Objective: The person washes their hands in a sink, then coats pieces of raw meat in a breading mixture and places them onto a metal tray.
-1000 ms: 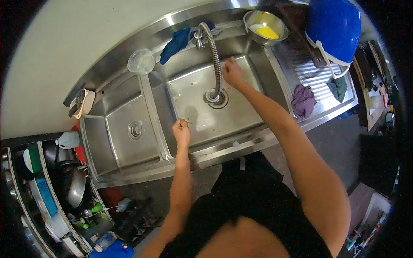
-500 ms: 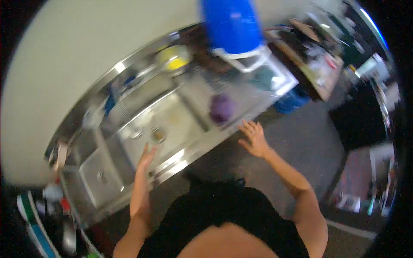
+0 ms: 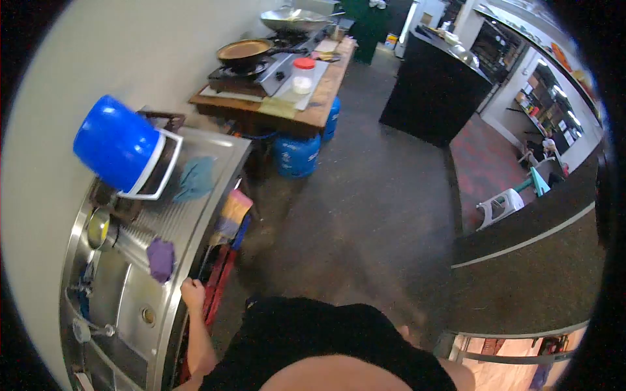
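My left hand (image 3: pixel 192 292) is beside the front rim of the steel sink (image 3: pixel 156 329), its fingers curled in and nothing visible in them. I cannot tell whether it touches the rim. Just past it, a crumpled purple cloth (image 3: pixel 160 259) lies on the ribbed drainboard (image 3: pixel 218 146). My right hand (image 3: pixel 405 333) is almost wholly hidden by my dark shirt; only a small bit shows, and its fingers cannot be made out.
On the drainboard are a blue bucket (image 3: pixel 120 143) tipped on its side and a teal cloth (image 3: pixel 195 178). A metal bowl (image 3: pixel 102 229) stands behind the sink. Ahead is a wooden table (image 3: pixel 319 117) with a frying pan (image 3: pixel 244 52) on a stove; blue gas cylinders (image 3: pixel 297 156) stand below.
My view has swung right, toward the stove table and floor. Both hands, spread earlier, have dropped: the left is now curled by the sink edge, the right mostly out of sight at my body.
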The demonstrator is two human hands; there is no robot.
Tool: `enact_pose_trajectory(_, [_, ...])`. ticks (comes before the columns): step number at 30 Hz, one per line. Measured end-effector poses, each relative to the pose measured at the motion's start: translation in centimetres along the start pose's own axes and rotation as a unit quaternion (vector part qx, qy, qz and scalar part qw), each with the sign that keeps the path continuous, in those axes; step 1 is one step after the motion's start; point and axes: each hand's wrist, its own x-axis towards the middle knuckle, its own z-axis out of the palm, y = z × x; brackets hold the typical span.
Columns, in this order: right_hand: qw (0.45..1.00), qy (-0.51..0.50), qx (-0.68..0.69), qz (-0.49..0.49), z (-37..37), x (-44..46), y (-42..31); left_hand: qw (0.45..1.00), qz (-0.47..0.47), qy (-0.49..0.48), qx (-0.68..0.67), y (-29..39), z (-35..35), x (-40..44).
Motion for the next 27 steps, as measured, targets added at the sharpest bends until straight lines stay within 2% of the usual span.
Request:
enact_pose_trajectory(3, [0.980,-0.007,0.133,0.150,2.3,2.6,-1.3,0.994,0.060,-0.076,0.055,1.7,4.4,0.3])
enact_pose_trajectory(4, [0.978,0.030,0.128,0.164,2.1,3.8,-2.1,0.988,0.030,-0.129,0.084,1.8,6.5,0.7])
enact_pose_trajectory(5, [0.969,0.015,0.158,0.190,-0.9,5.0,-3.6,0.986,0.041,-0.128,0.103,2.8,8.3,0.8])
enact_pose_trajectory(6, [0.959,-0.010,0.186,0.215,-4.2,6.4,-5.2,0.965,0.004,-0.215,0.147,4.3,9.3,1.5])
enact_pose_trajectory(7, [0.949,-0.031,0.211,0.231,-7.5,7.9,-6.6,0.960,-0.031,-0.227,0.163,6.5,10.4,2.1])
enact_pose_trajectory(8, [0.942,-0.047,0.230,0.239,-10.7,9.5,-7.9,0.938,-0.050,-0.288,0.186,5.7,13.6,3.8])
enact_pose_trajectory(9, [0.937,-0.058,0.248,0.240,-14.4,10.8,-9.2,0.928,-0.006,-0.300,0.219,7.6,15.0,4.5])
enact_pose_trajectory(10, [0.933,-0.053,0.263,0.240,-19.2,11.6,-10.9,0.890,-0.178,-0.410,0.089,9.9,16.7,6.1])
enact_pose_trajectory(12, [0.924,-0.042,0.293,0.240,-33.0,10.8,-15.8,0.843,-0.039,-0.536,-0.026,8.3,26.2,9.9])
enact_pose_trajectory(14, [0.871,-0.078,0.445,0.192,-36.8,17.2,-14.8,0.811,-0.040,-0.580,-0.059,15.3,30.6,13.8])
enact_pose_trajectory(16, [0.911,-0.002,0.339,0.235,-43.3,20.7,-15.7,0.794,-0.025,-0.600,-0.094,25.6,34.1,18.5])
enact_pose_trajectory(17, [0.909,0.010,0.356,0.218,-46.9,22.2,-15.7,0.786,-0.005,-0.610,-0.102,32.9,33.8,20.4])
enact_pose_trajectory(18, [0.906,0.025,0.372,0.200,-50.5,24.2,-15.5,0.776,-0.004,-0.628,-0.060,43.9,27.9,20.6])
enact_pose_trajectory(19, [0.910,0.092,0.353,0.196,-53.4,26.5,-15.4,0.768,0.153,-0.612,-0.109,47.6,31.6,23.1])
enact_pose_trajectory(20, [0.911,0.158,0.330,0.192,-56.2,28.6,-15.2,0.760,0.194,-0.609,-0.119,55.9,27.2,23.5])
enact_pose_trajectory(22, [0.861,0.304,0.391,0.119,-65.7,29.0,-14.6,0.719,0.462,-0.472,-0.214,64.9,28.3,27.3])
enact_pose_trajectory(24, [0.824,0.405,0.390,0.075,-74.5,29.5,-12.5,0.731,0.402,-0.475,-0.280,75.9,20.5,28.6])
enact_pose_trajectory(26, [0.761,0.551,0.339,-0.031,-82.2,29.7,-8.8,0.740,0.548,-0.263,-0.289,83.5,15.6,31.3])
enact_pose_trajectory(27, [0.733,0.597,0.321,-0.050,-86.9,28.2,-8.0,0.750,0.530,-0.224,-0.327,86.7,12.5,31.9])
